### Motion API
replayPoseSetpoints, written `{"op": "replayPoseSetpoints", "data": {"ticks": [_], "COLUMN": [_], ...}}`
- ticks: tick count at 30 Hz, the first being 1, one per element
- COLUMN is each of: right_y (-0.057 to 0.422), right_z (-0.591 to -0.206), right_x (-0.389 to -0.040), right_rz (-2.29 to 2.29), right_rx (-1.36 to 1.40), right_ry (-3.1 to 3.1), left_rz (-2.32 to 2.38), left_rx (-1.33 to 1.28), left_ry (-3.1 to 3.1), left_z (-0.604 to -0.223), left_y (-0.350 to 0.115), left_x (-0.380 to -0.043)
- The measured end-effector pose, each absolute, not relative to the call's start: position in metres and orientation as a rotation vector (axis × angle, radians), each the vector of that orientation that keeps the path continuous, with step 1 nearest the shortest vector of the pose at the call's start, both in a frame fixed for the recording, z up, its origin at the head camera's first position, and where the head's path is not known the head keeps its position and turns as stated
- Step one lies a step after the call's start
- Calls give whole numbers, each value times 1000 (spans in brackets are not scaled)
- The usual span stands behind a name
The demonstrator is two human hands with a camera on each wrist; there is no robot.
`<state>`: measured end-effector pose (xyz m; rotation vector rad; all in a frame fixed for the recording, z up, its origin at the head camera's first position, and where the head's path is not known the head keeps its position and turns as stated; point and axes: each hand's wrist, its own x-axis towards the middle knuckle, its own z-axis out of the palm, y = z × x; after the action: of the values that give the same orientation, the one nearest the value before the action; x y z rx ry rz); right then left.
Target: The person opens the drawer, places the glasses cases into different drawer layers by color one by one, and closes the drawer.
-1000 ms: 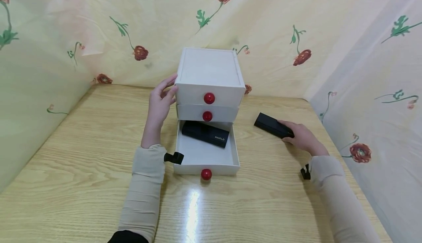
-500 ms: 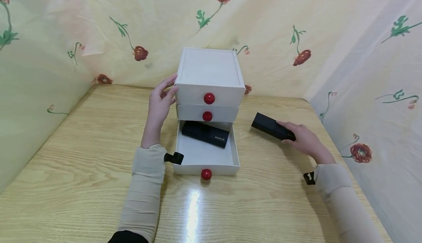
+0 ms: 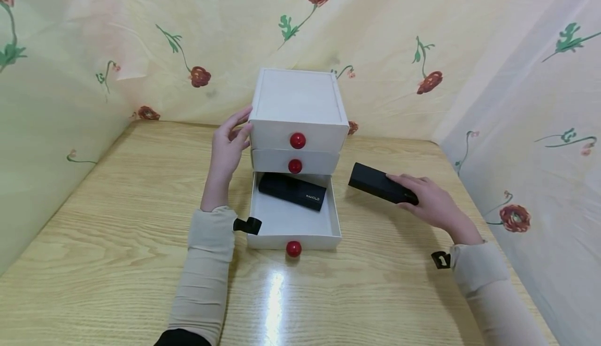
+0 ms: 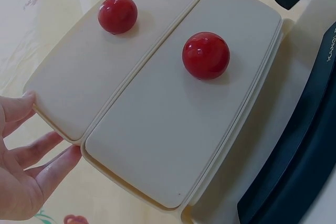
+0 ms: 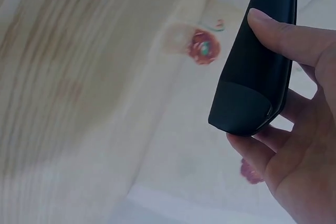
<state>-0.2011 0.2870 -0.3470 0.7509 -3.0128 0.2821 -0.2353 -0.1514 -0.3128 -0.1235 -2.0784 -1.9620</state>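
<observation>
My right hand (image 3: 432, 200) grips one end of a black glasses case (image 3: 377, 182), thumb on one face and fingers round the other in the right wrist view. The case is held above the table, right of a small white drawer cabinet (image 3: 300, 95). My left hand (image 3: 227, 145) rests its fingertips and thumb against the cabinet's left side, near the upper front corner. The bottom drawer (image 3: 293, 226) is pulled out; a second black glasses case (image 3: 292, 190) with pale lettering lies aslant in its back part. Both upper drawers are closed.
Red round knobs (image 3: 298, 140) stick out from the drawer fronts. Everything stands on a wood-grain table (image 3: 117, 221). A flower-printed cloth (image 3: 225, 38) hangs behind and along both sides. Black straps sit at both wrists.
My right hand has lifted the glasses case off the table and brought it slightly left, toward the cabinet. My left hand, the cabinet and the case in the drawer stay put.
</observation>
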Motion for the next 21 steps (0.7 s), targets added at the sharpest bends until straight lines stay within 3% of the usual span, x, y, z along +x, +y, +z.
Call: {"op": "replayPoseSetpoints", "data": {"ticks": [21], "right_y": [260], "right_z": [-330], "right_x": [-174], "right_rz": [301], "right_rx": [913], "right_ry": [-2870], "left_rz": [-1934], "left_rx": [-149], "left_ry": [-2066], "left_z": [-314], "left_y": [-151], "left_x": [-235]}}
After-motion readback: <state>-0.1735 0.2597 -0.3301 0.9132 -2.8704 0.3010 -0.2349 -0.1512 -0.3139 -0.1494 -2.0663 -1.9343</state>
